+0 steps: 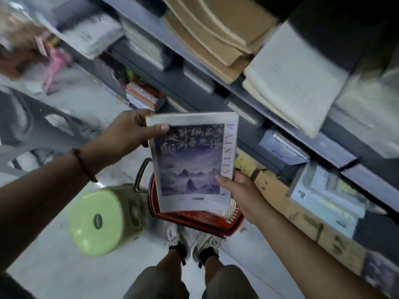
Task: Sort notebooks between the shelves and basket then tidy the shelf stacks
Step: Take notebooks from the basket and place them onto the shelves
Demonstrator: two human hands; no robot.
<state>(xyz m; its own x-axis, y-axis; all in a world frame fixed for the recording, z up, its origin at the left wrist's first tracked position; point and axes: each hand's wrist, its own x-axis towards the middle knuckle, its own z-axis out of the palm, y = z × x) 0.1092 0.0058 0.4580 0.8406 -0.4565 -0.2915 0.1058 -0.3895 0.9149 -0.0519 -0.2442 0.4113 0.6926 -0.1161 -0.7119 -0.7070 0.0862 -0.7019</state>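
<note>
I hold a white notebook (pixel 190 160) with a blue mountain painting on its cover, face up above the red basket (pixel 200 221) on the floor. My left hand (pixel 131 130) pinches its top left corner, thumb on the cover. My right hand (pixel 239 188) grips its lower right edge, thumb on top and fingers underneath. More notebooks lie in the basket under the held one, mostly hidden. The grey shelves (pixel 244 93) rise to the right with stacks of brown pads (pixel 216 39) and white pads (pixel 287 83).
A green plastic stool (pixel 99 221) stands on the floor left of the basket. A cardboard box (pixel 287 203) sits along the shelf base at right. Lower shelves hold blue-and-white packs (pixel 323 195). My feet (pixel 192 238) stand just behind the basket.
</note>
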